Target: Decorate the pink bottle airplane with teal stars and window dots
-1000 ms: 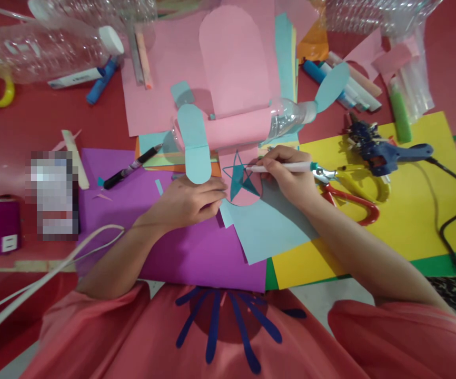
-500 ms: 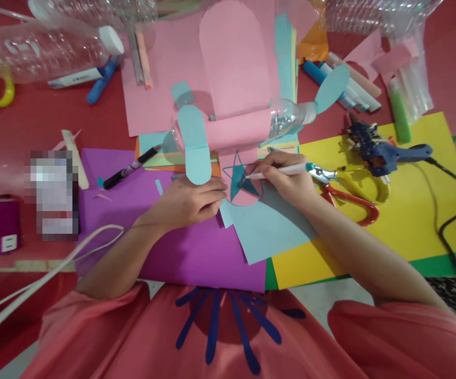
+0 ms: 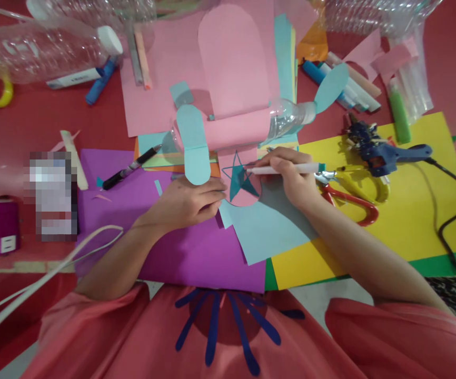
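A white marker (image 3: pixel 287 169) with a teal end is pinched in my right hand (image 3: pixel 296 176). Its tip is at a star (image 3: pixel 237 178) outlined in teal on a rounded pink paper wing (image 3: pixel 247 198); the lower and middle parts of the star are coloured in. My left hand (image 3: pixel 192 201) lies with fingers stretched out, fingertips at the wing's left edge. The wing extends from a clear plastic bottle (image 3: pixel 289 117) wrapped in pink paper (image 3: pixel 238 129). Light blue paper pieces, a rounded one (image 3: pixel 196 152) at the left and an oval (image 3: pixel 331 87) by the cap, are on the bottle.
Purple paper (image 3: pixel 212 258), yellow paper (image 3: pixel 409 221) and light blue paper (image 3: pixel 275 231) cover the near table. Right of my hand are red-handled scissors (image 3: pixel 364 210) and a blue glue gun (image 3: pixel 389 158) with a black cord. A black pen (image 3: pixel 133 167), several markers and clear bottles (image 3: pixel 54 50) lie around.
My right hand has shifted slightly right with the marker, whose tip moved up and right across the star. My left hand stays in place.
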`<state>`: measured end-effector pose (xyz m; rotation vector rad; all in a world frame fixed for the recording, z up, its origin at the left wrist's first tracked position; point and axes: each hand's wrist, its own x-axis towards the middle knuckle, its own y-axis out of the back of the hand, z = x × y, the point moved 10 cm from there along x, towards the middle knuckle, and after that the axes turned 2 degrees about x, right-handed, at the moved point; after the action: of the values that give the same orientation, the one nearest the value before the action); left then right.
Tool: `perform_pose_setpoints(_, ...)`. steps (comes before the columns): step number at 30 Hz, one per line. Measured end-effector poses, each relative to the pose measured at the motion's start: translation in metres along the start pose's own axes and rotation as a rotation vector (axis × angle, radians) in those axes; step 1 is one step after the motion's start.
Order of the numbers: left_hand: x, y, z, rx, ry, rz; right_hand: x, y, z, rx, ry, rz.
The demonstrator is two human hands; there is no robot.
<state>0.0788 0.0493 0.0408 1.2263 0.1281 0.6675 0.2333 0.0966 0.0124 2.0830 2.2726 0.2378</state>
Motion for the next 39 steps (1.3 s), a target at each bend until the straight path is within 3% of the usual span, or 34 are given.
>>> perform_pose_setpoints(6, 0.0, -0.002, -0.002, -0.02, 0.028, -0.025, 0.0, -0.007, -0.001, -0.071, -0.009, -0.081)
perform_pose_setpoints(19, 0.0, 0.0, -0.001, 0.0, 0.016, -0.003, 0.0, -0.013, 0.002, -0.21, 0.023, -0.09)
perform_pose_setpoints(25, 0.0, 0.0, 0.001, 0.011, -0.003, 0.012, -0.004, -0.021, 0.007, -0.179, -0.027, -0.18)
perform_pose_setpoints(31, 0.0, -0.003, -0.001, 0.001, 0.0, -0.009, -0.002, -0.009, 0.006, -0.133, -0.021, -0.05)
perform_pose_setpoints(39, 0.0, -0.001, -0.001, -0.011, 0.012, 0.004, 0.0, -0.011, 0.005, -0.199, -0.009, -0.068)
